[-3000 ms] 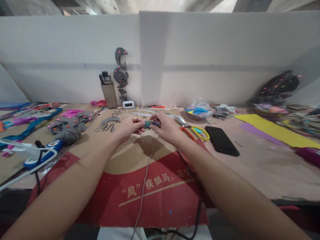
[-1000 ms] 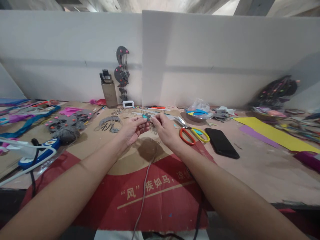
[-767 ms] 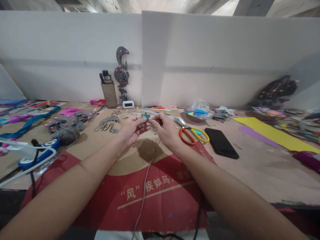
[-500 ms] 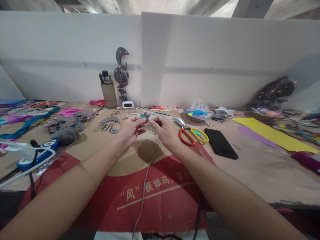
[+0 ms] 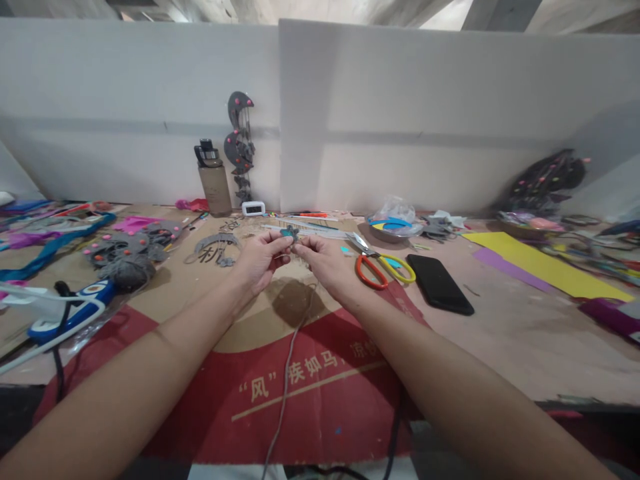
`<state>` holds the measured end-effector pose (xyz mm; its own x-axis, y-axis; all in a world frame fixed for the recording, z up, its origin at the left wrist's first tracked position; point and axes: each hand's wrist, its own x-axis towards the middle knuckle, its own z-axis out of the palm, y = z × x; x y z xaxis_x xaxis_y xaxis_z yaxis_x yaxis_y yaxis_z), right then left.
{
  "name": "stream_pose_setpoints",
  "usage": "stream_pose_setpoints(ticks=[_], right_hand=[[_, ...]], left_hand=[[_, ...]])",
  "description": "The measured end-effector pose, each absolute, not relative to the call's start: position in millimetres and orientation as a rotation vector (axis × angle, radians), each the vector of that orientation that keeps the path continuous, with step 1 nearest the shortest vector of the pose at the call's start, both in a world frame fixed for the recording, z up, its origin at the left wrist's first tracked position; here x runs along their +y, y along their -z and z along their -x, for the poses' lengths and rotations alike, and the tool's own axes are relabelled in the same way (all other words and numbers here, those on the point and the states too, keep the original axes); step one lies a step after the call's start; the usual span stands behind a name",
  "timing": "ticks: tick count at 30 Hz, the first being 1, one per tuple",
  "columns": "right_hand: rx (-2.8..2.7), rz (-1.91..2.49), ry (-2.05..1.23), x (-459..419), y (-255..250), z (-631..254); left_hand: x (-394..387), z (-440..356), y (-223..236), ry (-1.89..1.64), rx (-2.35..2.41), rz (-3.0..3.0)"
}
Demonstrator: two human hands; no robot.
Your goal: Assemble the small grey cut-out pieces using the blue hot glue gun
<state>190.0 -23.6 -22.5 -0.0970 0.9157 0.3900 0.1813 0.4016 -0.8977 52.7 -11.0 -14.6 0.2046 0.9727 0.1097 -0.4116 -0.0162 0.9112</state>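
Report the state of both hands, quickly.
Left hand: closed, thumb and forefinger pinching a small grey-and-teal piece.
Right hand: closed, fingertips at the piece's edge; whether they grip it or something finer cannot be told.

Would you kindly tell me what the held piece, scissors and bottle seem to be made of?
Held piece: perhaps fabric, matte grey and teal, too small to tell. Scissors: probably metal blades, from their sheen, with glossy, plastic-looking red and yellow handles. Bottle: likely smooth plastic, from its brown-tinted body.
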Motion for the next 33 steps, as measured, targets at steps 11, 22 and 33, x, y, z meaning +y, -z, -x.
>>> stream_pose_setpoints(ticks=[11,22,33], right_hand=[[-1.564,1.028,-0.728,-29.1,19.2,-187.0],[-1.533,0.989,-0.704,-28.6,24.9,-186.6],[-1.517,0.995,-0.639,-32.6,20.0,-187.8]], left_hand=[[-13.1,-55.4,13.6,-1.283,0.721,-1.025],[-10.6,-53.3,13.4,-1.308,0.71,-0.961],[-11.9,-54.5,13.3,-1.304,0.706,-0.96]])
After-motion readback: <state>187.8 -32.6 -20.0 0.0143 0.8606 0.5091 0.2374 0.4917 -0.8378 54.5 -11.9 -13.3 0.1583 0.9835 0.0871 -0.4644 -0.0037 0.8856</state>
